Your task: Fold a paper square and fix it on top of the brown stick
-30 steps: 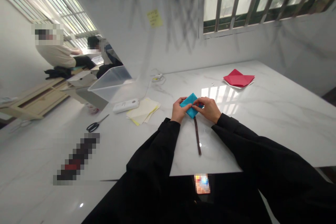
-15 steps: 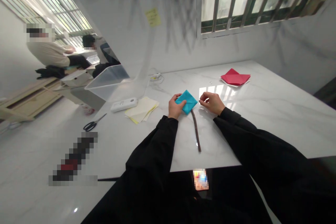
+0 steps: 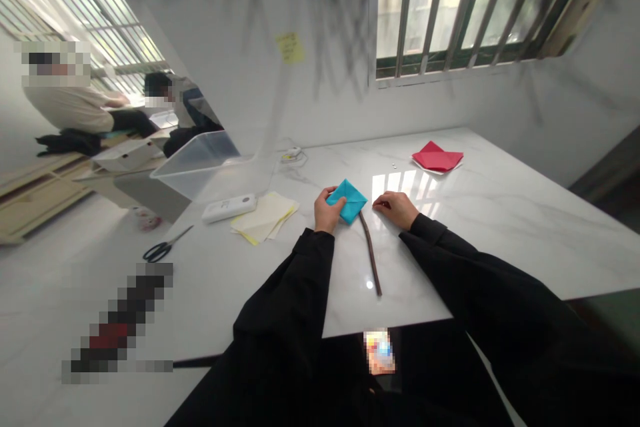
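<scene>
One second ago both hands met on the folded square of bright blue paper; now the right hand [image 3: 397,209] has drawn off to its right and hangs apart from it, just beyond the paper's right corner. Its thumb and fingertips are bunched together, and whether anything small sits between them I cannot tell. The left hand [image 3: 327,210] remains clamped on the folded square of bright blue paper [image 3: 353,195], thumb pressed flat on the front and fingers behind

The paper is held diamond-wise over the white, grey-veined, glossy table [image 3: 490,213], its face matt and crossed by creases between flat layers. Below it a thin, slightly bent brown stick [image 3: 370,250] with a dull surface slants toward the near edge; whether its upper end touches the paper is unclear

To the left lie loose cream and yellow paper sheets [image 3: 265,217], a smooth white oblong device [image 3: 229,208] and black-handled scissors [image 3: 159,251] with slim blades. Farther back on the right, a red folded paper [image 3: 437,158] with pointed corners rests over white sheets
</scene>
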`<act>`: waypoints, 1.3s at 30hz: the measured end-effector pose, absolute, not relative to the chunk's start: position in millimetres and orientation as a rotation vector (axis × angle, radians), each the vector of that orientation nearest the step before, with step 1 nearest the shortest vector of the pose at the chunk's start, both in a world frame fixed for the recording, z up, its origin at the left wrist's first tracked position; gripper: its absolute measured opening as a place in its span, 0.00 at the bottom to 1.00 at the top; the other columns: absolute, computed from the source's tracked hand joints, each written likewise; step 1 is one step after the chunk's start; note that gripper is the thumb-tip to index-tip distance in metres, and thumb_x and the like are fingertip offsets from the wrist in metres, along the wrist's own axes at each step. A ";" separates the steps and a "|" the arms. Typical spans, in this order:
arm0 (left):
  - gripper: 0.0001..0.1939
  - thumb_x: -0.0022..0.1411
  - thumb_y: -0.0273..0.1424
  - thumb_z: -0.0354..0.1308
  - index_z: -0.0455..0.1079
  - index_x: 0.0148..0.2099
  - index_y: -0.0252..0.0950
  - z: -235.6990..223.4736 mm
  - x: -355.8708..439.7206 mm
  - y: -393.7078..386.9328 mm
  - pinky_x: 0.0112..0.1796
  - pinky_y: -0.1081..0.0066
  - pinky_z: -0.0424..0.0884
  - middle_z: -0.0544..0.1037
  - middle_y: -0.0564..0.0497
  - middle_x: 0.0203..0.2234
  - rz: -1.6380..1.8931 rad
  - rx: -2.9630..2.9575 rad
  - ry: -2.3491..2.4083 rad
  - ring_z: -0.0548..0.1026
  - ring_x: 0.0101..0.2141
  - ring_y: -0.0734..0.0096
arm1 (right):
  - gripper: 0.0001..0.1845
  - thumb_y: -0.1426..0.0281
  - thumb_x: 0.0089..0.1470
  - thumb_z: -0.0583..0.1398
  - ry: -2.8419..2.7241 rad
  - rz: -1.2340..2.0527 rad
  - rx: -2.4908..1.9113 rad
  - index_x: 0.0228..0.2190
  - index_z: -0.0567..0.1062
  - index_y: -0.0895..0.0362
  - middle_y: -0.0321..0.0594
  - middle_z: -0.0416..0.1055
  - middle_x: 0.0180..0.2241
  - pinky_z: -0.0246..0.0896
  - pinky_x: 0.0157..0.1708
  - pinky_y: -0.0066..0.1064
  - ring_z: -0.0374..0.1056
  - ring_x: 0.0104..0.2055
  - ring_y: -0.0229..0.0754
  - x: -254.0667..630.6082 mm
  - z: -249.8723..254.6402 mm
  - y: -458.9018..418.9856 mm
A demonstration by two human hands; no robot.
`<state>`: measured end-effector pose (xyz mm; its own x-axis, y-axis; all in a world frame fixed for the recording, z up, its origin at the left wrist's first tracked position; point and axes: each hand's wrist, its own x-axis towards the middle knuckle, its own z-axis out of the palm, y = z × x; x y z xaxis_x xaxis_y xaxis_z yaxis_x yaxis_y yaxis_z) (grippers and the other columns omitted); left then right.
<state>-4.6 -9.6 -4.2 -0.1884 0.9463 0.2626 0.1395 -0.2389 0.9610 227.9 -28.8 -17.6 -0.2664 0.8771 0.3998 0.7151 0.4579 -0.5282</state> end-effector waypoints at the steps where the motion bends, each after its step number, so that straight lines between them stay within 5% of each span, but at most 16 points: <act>1: 0.21 0.46 0.33 0.70 0.77 0.44 0.36 -5.1 -5.6 -8.5 0.39 0.68 0.70 0.78 0.49 0.34 1.507 1.371 1.328 0.75 0.36 0.63 | 0.07 0.73 0.60 0.64 -2.070 0.297 -1.328 0.35 0.84 0.56 0.40 0.78 0.34 0.65 0.40 0.31 0.72 0.34 0.39 227.2 -17.6 -29.0; 7: 0.17 0.52 0.41 0.66 0.78 0.41 0.36 -8.5 -9.0 -2.3 0.43 0.67 0.70 0.80 0.48 0.35 1.564 1.270 1.341 0.76 0.38 0.63 | 0.08 0.73 0.62 0.63 -2.132 0.185 -1.316 0.36 0.84 0.57 0.42 0.79 0.36 0.64 0.44 0.31 0.73 0.39 0.41 237.9 -18.7 -1.5; 16: 0.26 0.51 0.48 0.68 0.75 0.47 0.37 9.2 -7.2 -14.5 0.23 0.76 0.62 0.73 0.54 0.29 1.423 1.098 1.233 0.67 0.23 0.76 | 0.12 0.69 0.62 0.59 -1.597 0.160 -1.505 0.40 0.82 0.59 0.46 0.81 0.39 0.67 0.43 0.34 0.74 0.38 0.44 292.0 -20.3 56.0; 22: 0.23 0.46 0.40 0.71 0.73 0.43 0.37 13.8 -4.7 -18.8 0.33 0.72 0.73 0.78 0.51 0.34 1.359 1.064 1.098 0.75 0.32 0.71 | 0.15 0.61 0.62 0.59 -1.501 0.258 -1.388 0.37 0.82 0.57 0.45 0.81 0.39 0.70 0.38 0.35 0.74 0.36 0.45 284.5 -17.4 21.4; 25: 0.26 0.42 0.35 0.73 0.73 0.45 0.35 12.3 -4.1 -18.1 0.38 0.67 0.75 0.79 0.49 0.34 1.317 1.107 1.062 0.77 0.34 0.67 | 0.18 0.58 0.61 0.60 -1.528 0.342 -1.221 0.45 0.80 0.57 0.46 0.79 0.43 0.71 0.37 0.35 0.73 0.37 0.42 257.5 -8.2 -3.5; 31: 0.28 0.40 0.33 0.75 0.75 0.46 0.34 13.3 -4.4 -21.6 0.41 0.65 0.74 0.82 0.48 0.33 1.229 1.301 1.077 0.78 0.34 0.64 | 0.43 0.64 0.50 0.69 -1.769 0.383 -0.968 0.65 0.65 0.53 0.50 0.70 0.57 0.73 0.43 0.38 0.71 0.50 0.47 212.9 11.5 -36.6; 39: 0.15 0.55 0.34 0.65 0.77 0.46 0.39 21.2 -1.7 -35.1 0.34 0.70 0.69 0.81 0.51 0.34 1.150 1.798 1.350 0.75 0.31 0.67 | 0.12 0.69 0.56 0.57 -1.642 0.563 -1.145 0.39 0.79 0.57 0.37 0.78 0.32 0.66 0.35 0.31 0.70 0.32 0.40 211.1 4.0 -30.5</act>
<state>-1.7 -35.1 21.2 0.1042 0.9544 0.2796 0.4281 -0.2968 0.8536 211.1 -30.5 4.0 -0.0360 0.8829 0.4682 0.4098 0.4403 -0.7989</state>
